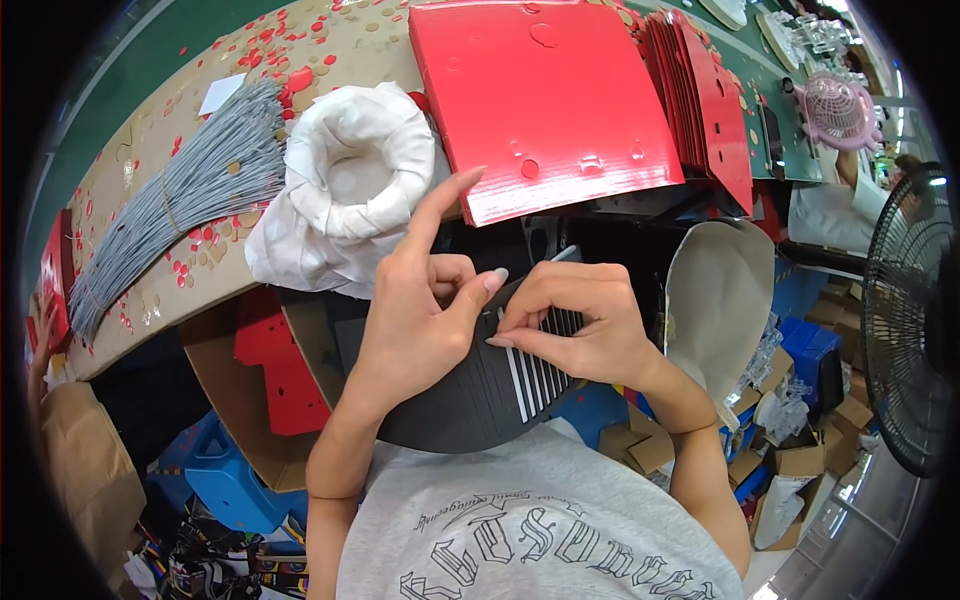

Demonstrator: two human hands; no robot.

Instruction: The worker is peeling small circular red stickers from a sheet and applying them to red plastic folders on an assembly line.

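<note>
At frame centre, the left hand (420,310), index finger raised, and the right hand (580,320) both pinch the top edge of a black slatted panel (480,395), with a white bag (345,190), grey wire bundle (190,195) and red sheet (545,95) beyond.

We see a dark grey ribbed panel (480,390) with white slats at its right, tilted, above the lap.
</note>
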